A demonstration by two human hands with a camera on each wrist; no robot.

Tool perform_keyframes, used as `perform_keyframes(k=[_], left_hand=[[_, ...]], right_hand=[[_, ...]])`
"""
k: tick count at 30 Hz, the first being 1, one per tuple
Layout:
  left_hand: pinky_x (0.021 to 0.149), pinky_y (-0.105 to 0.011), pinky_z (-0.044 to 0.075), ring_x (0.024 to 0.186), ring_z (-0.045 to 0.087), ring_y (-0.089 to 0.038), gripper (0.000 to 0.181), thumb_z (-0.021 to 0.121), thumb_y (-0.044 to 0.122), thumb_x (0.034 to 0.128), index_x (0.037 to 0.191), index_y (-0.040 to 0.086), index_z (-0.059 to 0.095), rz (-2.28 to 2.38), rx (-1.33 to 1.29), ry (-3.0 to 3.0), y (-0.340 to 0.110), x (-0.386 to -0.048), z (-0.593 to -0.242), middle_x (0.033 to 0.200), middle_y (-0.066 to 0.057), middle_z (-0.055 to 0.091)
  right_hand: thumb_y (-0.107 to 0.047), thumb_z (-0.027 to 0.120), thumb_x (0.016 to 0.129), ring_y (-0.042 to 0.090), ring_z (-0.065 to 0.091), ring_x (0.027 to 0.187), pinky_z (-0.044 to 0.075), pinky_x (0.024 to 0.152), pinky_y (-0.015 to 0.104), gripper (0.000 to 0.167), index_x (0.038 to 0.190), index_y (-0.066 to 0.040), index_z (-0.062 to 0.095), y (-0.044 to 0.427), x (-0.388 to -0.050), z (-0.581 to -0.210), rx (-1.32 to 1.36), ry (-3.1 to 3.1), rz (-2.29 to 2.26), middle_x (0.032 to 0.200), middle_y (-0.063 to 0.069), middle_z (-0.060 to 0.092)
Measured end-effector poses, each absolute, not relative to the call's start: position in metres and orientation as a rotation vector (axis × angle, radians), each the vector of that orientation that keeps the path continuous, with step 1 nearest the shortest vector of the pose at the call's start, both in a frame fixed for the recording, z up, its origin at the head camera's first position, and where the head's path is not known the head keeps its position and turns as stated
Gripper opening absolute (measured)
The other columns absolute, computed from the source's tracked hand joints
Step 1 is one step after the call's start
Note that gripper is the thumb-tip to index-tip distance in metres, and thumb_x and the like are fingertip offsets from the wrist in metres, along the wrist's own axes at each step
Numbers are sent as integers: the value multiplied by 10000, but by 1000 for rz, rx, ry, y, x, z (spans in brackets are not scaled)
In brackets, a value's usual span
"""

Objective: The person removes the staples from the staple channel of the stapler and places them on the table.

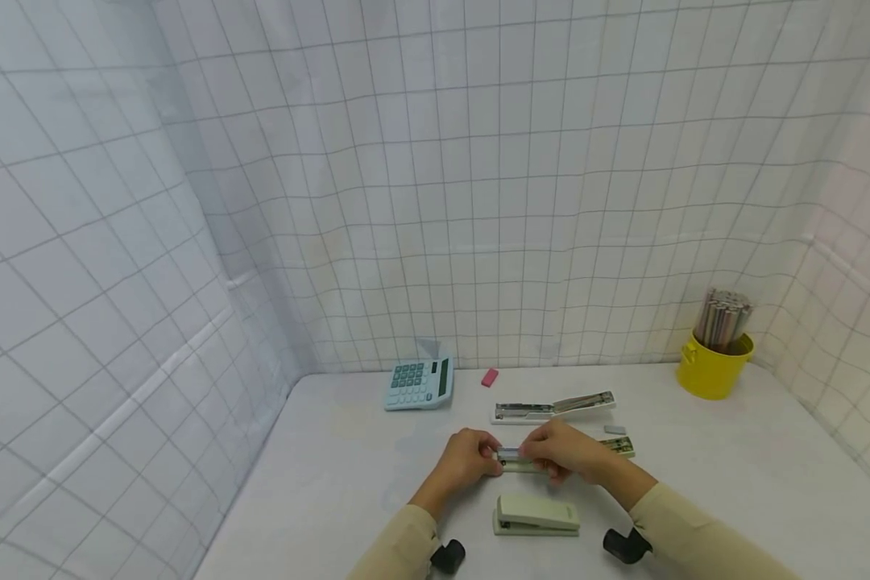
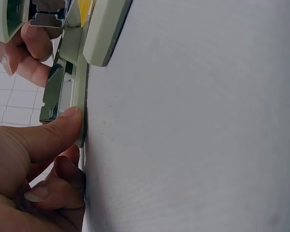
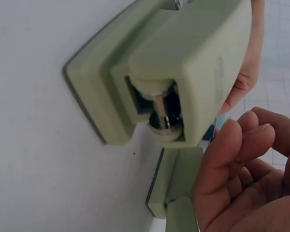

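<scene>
A pale green stapler (image 1: 518, 467) lies folded open between my hands, its lid (image 1: 618, 445) laid back to the right. My left hand (image 1: 467, 459) grips the front end of its base (image 2: 79, 89), with the thumb pressed against the side. Over the magazine, my right hand (image 1: 565, 449) pinches a small greyish row of staples (image 1: 509, 453); its fingers partly cover the row. In the right wrist view, the curled right fingers (image 3: 222, 154) are beside the opened stapler (image 3: 183, 166). A second pale green stapler (image 1: 536, 513), closed, sits nearer to me.
Behind my hands is a white stapler (image 1: 525, 411), folded open. A grey staple strip (image 1: 614, 429) lies to its front right. Farther back are a pink eraser-like block (image 1: 489, 377) and a light blue calculator (image 1: 416, 385). A yellow pot (image 1: 709, 372) of metallic sticks stands far right.
</scene>
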State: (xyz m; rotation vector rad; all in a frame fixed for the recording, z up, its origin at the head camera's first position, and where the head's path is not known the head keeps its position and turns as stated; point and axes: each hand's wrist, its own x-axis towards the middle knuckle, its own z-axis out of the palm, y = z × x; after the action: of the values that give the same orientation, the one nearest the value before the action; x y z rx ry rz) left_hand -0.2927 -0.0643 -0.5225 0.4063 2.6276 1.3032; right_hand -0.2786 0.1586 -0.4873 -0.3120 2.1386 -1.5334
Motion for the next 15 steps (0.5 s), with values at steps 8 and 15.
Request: perform_keyframes(k=[8,15], left_hand=[[617,-247,401,672,495,-99,200,854,32,769,933,71,746,1285,439,2638,-63,-294,-520,724,45,556],[601,-248,399,659,494,-101,204,852,17,756,924,61,746,1290,448,2640,-63,-293,-521,715,37,555]], right_hand=[[-217,652,966,51,456,470,473,461,228,308,1071,68,702,159,-275,-487,-286,2059,-1594,664,-3,564],[-197,652,964,39,508,493,520,483,237,327,1083,107,677,159,-273,-491,-256,1951,-1674,680,-6,585]])
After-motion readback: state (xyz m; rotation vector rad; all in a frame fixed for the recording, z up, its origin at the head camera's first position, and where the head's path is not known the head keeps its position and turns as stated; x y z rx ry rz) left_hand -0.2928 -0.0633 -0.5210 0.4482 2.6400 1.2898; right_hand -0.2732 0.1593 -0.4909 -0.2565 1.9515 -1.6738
